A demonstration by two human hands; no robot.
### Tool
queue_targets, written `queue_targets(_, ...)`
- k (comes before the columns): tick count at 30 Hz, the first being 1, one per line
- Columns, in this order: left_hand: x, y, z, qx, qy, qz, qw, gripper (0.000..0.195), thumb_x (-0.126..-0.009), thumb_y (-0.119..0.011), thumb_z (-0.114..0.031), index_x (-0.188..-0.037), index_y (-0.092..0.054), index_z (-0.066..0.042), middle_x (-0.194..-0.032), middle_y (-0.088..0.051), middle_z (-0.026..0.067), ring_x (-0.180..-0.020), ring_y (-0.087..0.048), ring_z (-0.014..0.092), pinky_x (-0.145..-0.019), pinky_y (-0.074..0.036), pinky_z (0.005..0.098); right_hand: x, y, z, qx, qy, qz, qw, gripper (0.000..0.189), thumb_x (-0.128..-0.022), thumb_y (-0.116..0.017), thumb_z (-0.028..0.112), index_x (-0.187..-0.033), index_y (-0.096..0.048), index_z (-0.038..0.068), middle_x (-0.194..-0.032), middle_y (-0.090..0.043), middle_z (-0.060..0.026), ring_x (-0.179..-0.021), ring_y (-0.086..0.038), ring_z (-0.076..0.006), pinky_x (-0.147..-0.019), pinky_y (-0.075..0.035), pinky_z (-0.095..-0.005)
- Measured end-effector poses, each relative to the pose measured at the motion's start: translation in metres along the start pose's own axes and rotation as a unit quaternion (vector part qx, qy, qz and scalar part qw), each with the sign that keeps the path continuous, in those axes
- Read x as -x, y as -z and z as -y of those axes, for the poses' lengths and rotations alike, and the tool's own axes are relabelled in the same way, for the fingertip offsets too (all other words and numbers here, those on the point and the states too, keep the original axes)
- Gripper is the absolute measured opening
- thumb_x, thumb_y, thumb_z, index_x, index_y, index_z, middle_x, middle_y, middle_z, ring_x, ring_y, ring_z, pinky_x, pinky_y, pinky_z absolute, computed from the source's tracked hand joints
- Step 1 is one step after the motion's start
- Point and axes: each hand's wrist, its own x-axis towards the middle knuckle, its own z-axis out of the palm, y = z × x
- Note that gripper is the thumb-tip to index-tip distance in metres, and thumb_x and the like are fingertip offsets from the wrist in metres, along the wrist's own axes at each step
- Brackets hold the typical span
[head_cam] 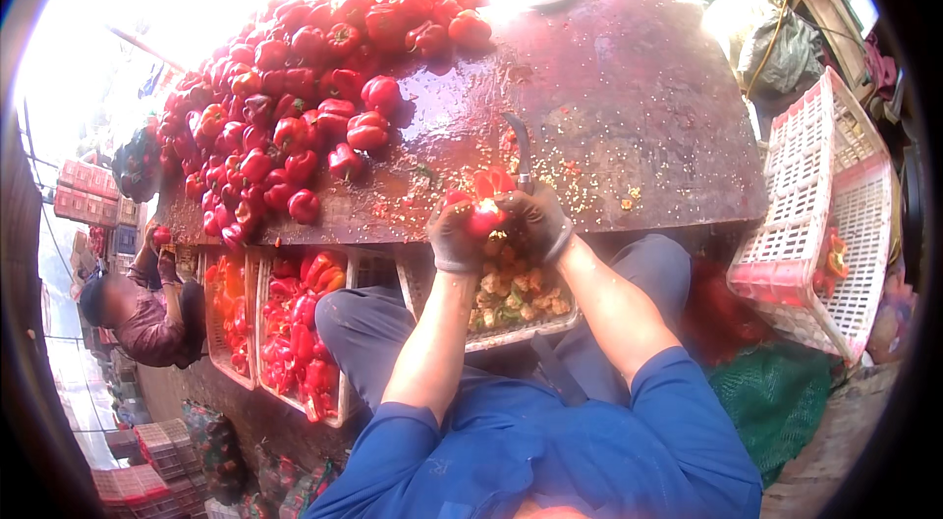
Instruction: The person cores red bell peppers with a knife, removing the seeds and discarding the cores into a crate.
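My left hand (452, 235), in a dark work glove, holds a red bell pepper (482, 219) that looks cut open, over the near edge of the table. In my right glove (544, 218) is the handle of a knife with a hooked blade (519, 140); the blade points away from me. The fingers of my right hand also reach to the pepper, and glare hides just how they touch it. Right below both hands, between my knees, a plastic crate (530, 333) holds pale pepper cores with green stems.
A large heap of red bell peppers (295, 106) covers the left of the wooden table (648, 92); seeds are scattered nearer me. Crates of cut peppers (300, 342) stand left of my knee. Stacked crates (781, 202) lean at right. Another person (151, 320) works at far left.
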Motion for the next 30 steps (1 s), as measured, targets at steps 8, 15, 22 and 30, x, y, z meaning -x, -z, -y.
queue_targets(8,0.013,-0.006,-0.008,0.048,0.069,0.064,0.994,0.025,-0.084,-0.063,-0.019,-0.101,-0.064,-0.002,-0.094,-0.070,0.0166,-0.085,-0.070,0.033,-0.074,-0.059,0.0437,0.000,0.002,0.000,-0.035,-0.030,0.035,0.998,0.035,-0.080,-0.076,0.011,-0.110,-0.061,0.001,-0.093,-0.067,-0.0086,-0.080,-0.067,-0.0197,-0.070,-0.060,-0.0376)
queue_targets(15,0.004,0.012,0.000,0.120,0.080,0.093,0.985,0.023,-0.085,-0.063,-0.020,-0.102,-0.065,-0.004,-0.091,-0.071,0.0138,-0.081,-0.070,0.029,-0.068,-0.060,0.0405,0.005,-0.007,0.011,-0.114,-0.087,0.049,0.988,0.038,-0.086,-0.073,0.021,-0.115,-0.060,0.001,-0.097,-0.068,-0.0097,-0.081,-0.067,-0.0209,-0.074,-0.059,-0.0367)
queue_targets(22,0.025,-0.027,-0.023,-0.315,-0.156,0.093,0.931,0.029,-0.076,-0.063,-0.002,-0.105,-0.066,0.000,-0.085,-0.068,0.0092,-0.077,-0.067,0.019,-0.067,-0.057,0.0344,-0.007,0.009,0.005,0.076,-0.044,-0.024,0.996,0.041,-0.086,-0.081,0.029,-0.111,-0.064,0.001,-0.095,-0.071,-0.0082,-0.081,-0.068,-0.0175,-0.072,-0.057,-0.0322)
queue_targets(30,0.031,-0.029,-0.013,-0.488,-0.238,0.086,0.835,0.051,-0.070,-0.074,-0.005,-0.120,-0.065,-0.001,-0.102,-0.068,0.0123,-0.080,-0.069,0.022,-0.077,-0.057,0.0319,-0.014,0.020,-0.004,0.213,0.077,-0.094,0.969,0.030,-0.086,-0.076,0.024,-0.101,-0.068,0.000,-0.081,-0.067,-0.0041,-0.071,-0.062,-0.0123,-0.062,-0.051,-0.0274)
